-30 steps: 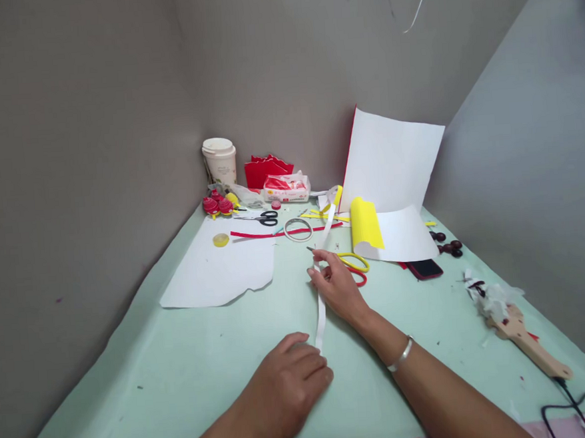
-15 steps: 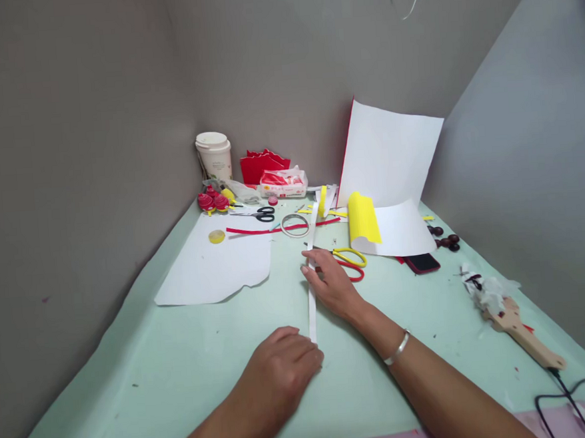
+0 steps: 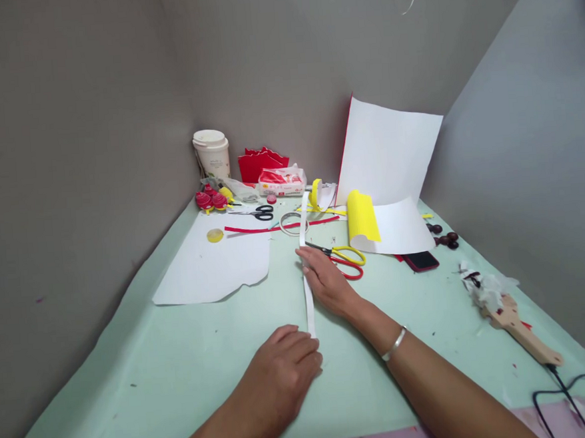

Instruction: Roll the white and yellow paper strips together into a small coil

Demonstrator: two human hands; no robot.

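Observation:
A long narrow white paper strip [image 3: 309, 304] runs away from me along the middle of the table. My left hand [image 3: 289, 369] is closed over its near end, the fingertips hidden beneath the knuckles. Farther along, my right hand [image 3: 329, 280] grips the strip between thumb and fingers. Beyond it the strip lies across a roll of white tape [image 3: 289, 232] and a thin red strip [image 3: 253, 231]. A yellow curl [image 3: 315, 194] sits beside its far end; whether the two are joined is unclear. Scissors with red and yellow handles [image 3: 348, 255] lie just past my right hand.
A white sheet [image 3: 211, 271] with a small tape roll [image 3: 215, 236] lies left, near black scissors [image 3: 262, 212]. Behind stand a lidded cup [image 3: 212, 154] and a tissue pack [image 3: 282, 181]. Right are yellow paper [image 3: 362, 217], a phone [image 3: 420, 261] and a corded glue gun [image 3: 524, 336].
The white strip's far part has swung slightly left, and the yellow curl has shifted left with it. My right hand has moved slightly left; my left hand stays nearly in place.

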